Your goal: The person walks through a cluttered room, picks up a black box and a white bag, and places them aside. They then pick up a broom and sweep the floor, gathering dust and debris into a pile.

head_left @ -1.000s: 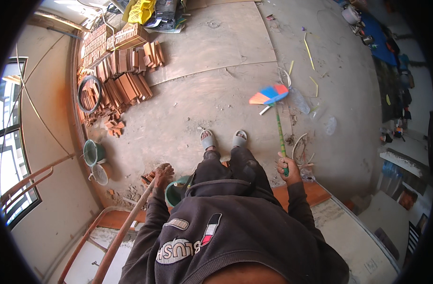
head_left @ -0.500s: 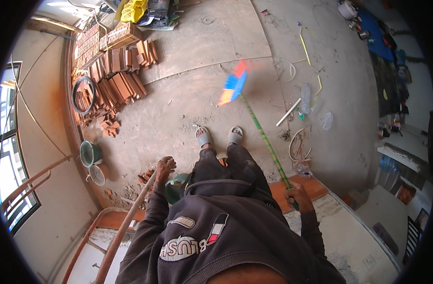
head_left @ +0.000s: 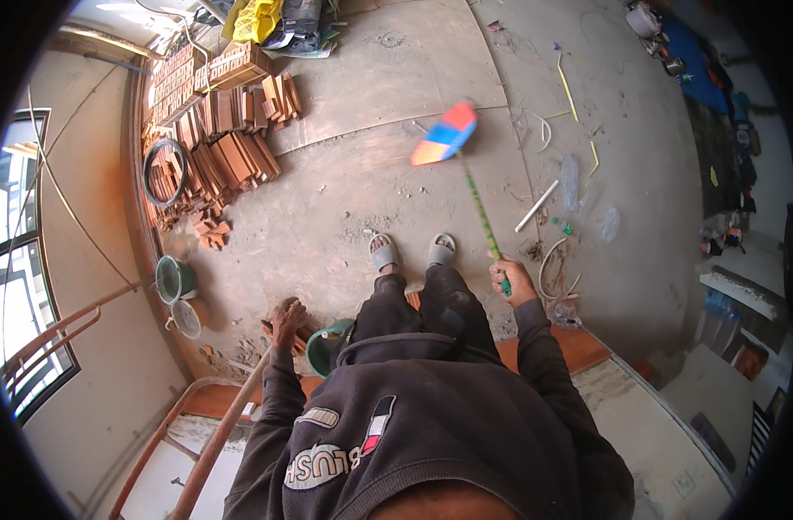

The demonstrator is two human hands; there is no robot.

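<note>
My right hand (head_left: pixel 513 281) is closed around the green striped handle (head_left: pixel 479 208) of a broom. The broom's head (head_left: pixel 448 134), banded red, blue and orange, is held out ahead over the dusty floor and is slightly blurred; whether it touches the floor I cannot tell. My left hand (head_left: pixel 287 321) hangs beside the upper end of a rust-brown metal rail (head_left: pixel 227 425), fingers loosely bent and holding nothing I can see. Close to it, partly hidden by my body, stands a green bucket (head_left: pixel 325 345).
Stacked red bricks (head_left: pixel 232 160) with a black coil (head_left: pixel 165 172) lie far left. Below them stand a green tub (head_left: pixel 175 279) and a pale bucket (head_left: pixel 187 318). At right lie a white pipe (head_left: pixel 537 206), a plastic bottle (head_left: pixel 570 182) and yellow strips (head_left: pixel 567 87).
My right hand has moved forward and left with the broom, its head swinging slightly right and away. My left hand has shifted slightly left and nearer my body.
</note>
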